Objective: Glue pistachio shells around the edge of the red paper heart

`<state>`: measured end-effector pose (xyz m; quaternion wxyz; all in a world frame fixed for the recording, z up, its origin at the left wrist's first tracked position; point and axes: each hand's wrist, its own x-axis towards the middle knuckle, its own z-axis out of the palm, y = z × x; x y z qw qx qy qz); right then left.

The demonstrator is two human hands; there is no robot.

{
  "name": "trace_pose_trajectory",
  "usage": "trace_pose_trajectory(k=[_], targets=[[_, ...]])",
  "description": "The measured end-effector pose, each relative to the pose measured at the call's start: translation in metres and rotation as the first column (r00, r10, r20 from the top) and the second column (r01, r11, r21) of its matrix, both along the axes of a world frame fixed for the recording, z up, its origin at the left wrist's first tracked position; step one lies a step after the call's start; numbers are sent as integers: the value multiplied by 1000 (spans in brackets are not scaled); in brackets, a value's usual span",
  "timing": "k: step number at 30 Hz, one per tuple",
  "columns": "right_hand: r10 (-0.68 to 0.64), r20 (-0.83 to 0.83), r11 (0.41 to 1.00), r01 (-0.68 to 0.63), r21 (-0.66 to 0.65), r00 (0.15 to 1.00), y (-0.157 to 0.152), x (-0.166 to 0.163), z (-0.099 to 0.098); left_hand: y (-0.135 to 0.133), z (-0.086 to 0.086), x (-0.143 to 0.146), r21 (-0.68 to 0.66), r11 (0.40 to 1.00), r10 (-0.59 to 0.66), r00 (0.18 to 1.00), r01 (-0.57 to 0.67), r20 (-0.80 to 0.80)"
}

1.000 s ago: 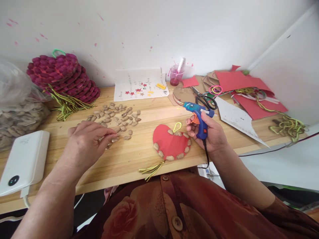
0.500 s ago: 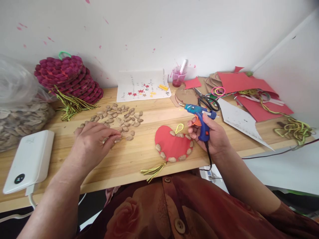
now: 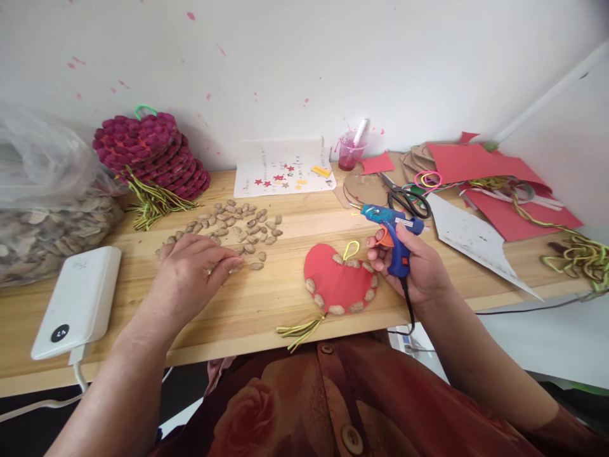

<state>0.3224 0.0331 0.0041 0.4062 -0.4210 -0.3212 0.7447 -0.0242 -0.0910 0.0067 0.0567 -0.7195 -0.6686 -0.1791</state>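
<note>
My left hand [image 3: 193, 270] is closed in a pinch at the near edge of the loose peanut shells [image 3: 252, 230], with a peanut shell [image 3: 235, 268] at its fingertips, partly hidden. My right hand [image 3: 423, 266] is wrapped round the handle of a blue glue gun [image 3: 391, 223], whose nozzle points left and whose orange trigger lies by the fingers. Just left of that hand lies a red heart [image 3: 335, 279] with peanut shells along much of its edge; its upper left edge is bare. It has a yellow loop [image 3: 351, 249] on top and a green-yellow tassel [image 3: 302, 331] below.
A white power bank [image 3: 78, 298] and a plastic bag of shells [image 3: 52, 235] stand at the left. Behind are stacked purple hearts [image 3: 152, 152], a paper with stars [image 3: 285, 168] and a paint cup [image 3: 349, 155]. Scissors [image 3: 406, 197] and red card [image 3: 485, 168] lie at the right.
The camera view has swung slightly left, so everything appears farther right. Both hands keep about the same places and grips; the heart has not moved on the table.
</note>
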Motion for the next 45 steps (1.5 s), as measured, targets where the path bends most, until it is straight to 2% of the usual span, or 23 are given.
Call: trace_pose_trajectory(k=[13,19,24,31,40,45], targets=[[-45,56,999,46,-16,997,-2,-4,5,-1,2,-4,27,998,55,999,-55,-1],[-70,72,997,72,-33,995,-2,-5,5,-3,5,-2,-2,997,82,996,-82,34],[-69,87,997,71,-20,994,-2,-6,5,-1,3,5,-29,998,49,998,-48,37],[-119,120,987,130,-89,986,-3,-11,13,0,-1,9,-16,1000,-3,998,4,57],[-89,73,996,91,-25,993,-2,-6,3,-1,-6,20,-33,999,5,993,-2,117],[-94,110,994,99,-38,989,-2,-8,7,3,-6,26,-39,999,-20,998,23,58]])
